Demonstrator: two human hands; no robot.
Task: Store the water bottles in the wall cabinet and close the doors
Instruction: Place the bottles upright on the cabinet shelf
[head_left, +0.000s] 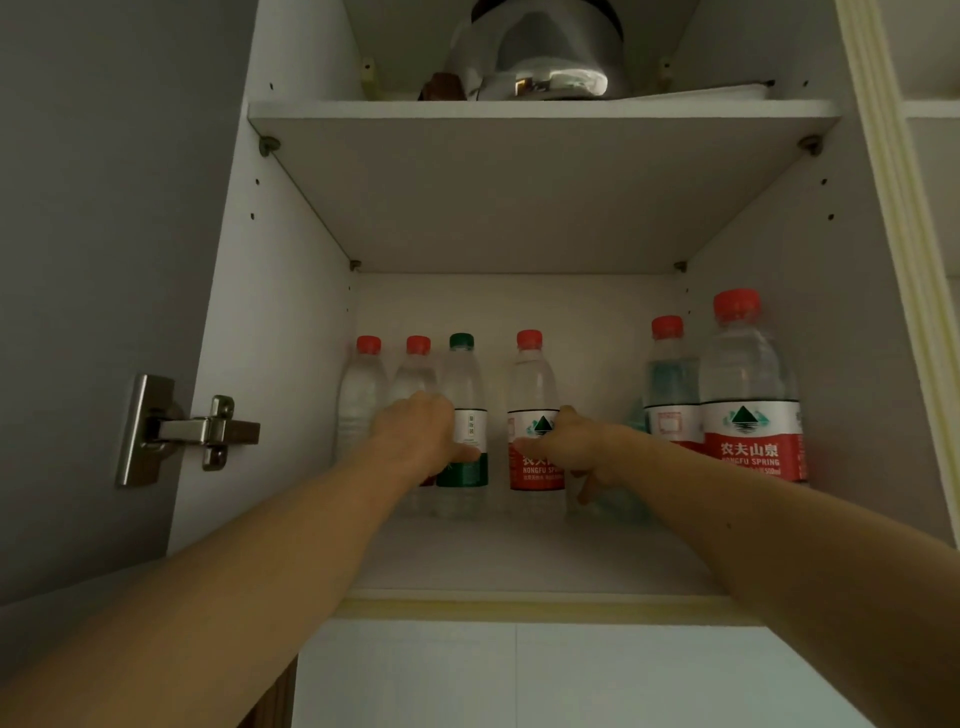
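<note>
Head view: left hand (415, 434) fingers wrapped on the green-cap bottle (462, 415), right hand (571, 441) fingers gripping the red-label bottle (535, 415), both upright on the lower shelf (519, 561); slide them back gently, keep the neighbours standing, then let go

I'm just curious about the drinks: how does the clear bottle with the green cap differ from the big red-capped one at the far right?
The green-capped clear plastic bottle has a white-and-green label; the red-capped clear plastic bottle at far right has a white-and-red one. The green-capped one stands further back with the left hand on it; the far-right one is nearer the front, untouched. Both stand upright, capped.
</note>
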